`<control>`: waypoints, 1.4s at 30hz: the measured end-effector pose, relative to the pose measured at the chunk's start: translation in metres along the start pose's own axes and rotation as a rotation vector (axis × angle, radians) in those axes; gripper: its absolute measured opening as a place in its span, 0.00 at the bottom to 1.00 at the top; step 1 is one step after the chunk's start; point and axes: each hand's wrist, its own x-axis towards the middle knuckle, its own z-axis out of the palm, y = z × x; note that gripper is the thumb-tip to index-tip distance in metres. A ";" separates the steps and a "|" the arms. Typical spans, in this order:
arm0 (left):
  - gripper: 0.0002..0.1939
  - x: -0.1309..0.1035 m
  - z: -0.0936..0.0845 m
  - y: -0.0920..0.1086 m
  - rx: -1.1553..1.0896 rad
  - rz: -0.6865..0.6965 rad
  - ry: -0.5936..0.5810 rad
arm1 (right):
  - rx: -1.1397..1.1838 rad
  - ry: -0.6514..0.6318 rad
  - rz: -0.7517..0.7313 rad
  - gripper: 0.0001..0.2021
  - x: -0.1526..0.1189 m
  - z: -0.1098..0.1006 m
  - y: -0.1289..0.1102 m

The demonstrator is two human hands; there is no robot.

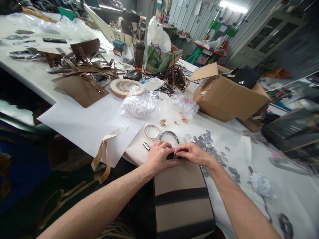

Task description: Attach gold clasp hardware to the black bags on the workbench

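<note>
A tan bag piece with black bands (pixel 181 179) extends from the table edge toward me. At its far end, my left hand (pixel 160 157) is closed over the dark top edge, thumb on the near side. My right hand (pixel 191 153) pinches at the same edge, fingertips almost touching the left ones. A small shiny bit shows beneath the right fingers, mostly hidden. Just beyond both hands curves a dark wrapped handle (pixel 169 133). Close by on the left lie a tape roll (pixel 144 132) and a small metal-ended object (pixel 146 146). Small flat metal plates (pixel 205 141) are scattered to the right.
Gold-coloured fittings (pixel 163 122) and a clear plastic bag (pixel 139 104) lie farther back. A cardboard box (pixel 229 99) stands at back right. Brown leather pieces (pixel 83 88) are piled at back left. A tan strip (pixel 106 154) hangs over the front edge.
</note>
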 end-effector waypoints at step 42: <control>0.22 -0.002 0.002 0.005 0.012 -0.010 0.043 | -0.156 0.516 0.042 0.06 -0.020 0.052 0.000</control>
